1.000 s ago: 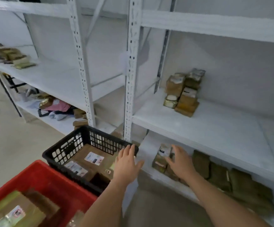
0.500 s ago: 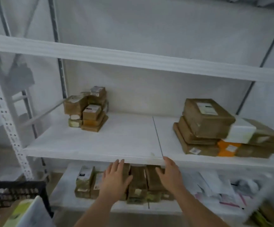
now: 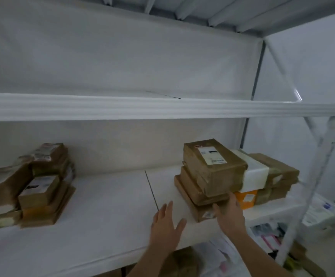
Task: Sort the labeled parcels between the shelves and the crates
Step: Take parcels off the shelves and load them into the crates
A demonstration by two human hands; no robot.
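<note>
R hand [image 3: 229, 213] fingers straight, touching front of stack [image 3: 208, 184] on shelf [image 3: 106, 212]; no grip yet. L hand [image 3: 165, 226] spread, empty, left of stack. Advise: steady top parcel [image 3: 212, 164] w/ both hands, lift level, read label.

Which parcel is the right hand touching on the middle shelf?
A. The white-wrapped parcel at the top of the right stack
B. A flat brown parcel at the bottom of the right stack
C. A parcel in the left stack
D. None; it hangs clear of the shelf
B: the right hand lies with its fingers against the flat brown parcel at the bottom of the right stack, while the left hand hovers open beside it.
</note>
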